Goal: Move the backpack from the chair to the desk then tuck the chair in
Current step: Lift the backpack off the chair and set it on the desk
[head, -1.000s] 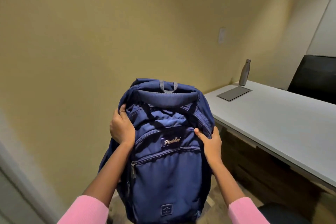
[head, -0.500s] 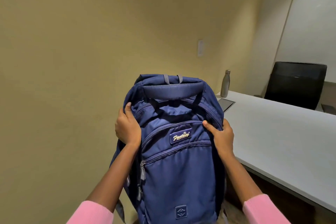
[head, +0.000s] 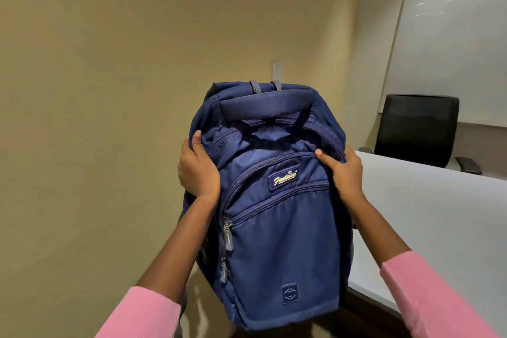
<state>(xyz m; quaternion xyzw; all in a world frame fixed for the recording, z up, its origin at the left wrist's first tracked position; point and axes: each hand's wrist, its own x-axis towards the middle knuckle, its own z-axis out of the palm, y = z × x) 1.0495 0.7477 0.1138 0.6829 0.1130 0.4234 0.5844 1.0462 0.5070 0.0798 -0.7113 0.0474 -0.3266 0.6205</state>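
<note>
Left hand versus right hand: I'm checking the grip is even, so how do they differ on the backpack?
The left hand sits slightly higher on the backpack, its thumb pointing up; the right hand sits lower, its thumb lying across the front. Both clasp the upper sides, holding it upright.

White desk, bare top, backpack at near corner

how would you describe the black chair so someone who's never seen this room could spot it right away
Start at the long white desk running along the right side of the room. Follow it to its far end, below the pale wall panel: the black chair stands there behind the desk, its tall dark backrest facing the camera. It is the only black thing in view, well beyond the blue backpack.
</note>
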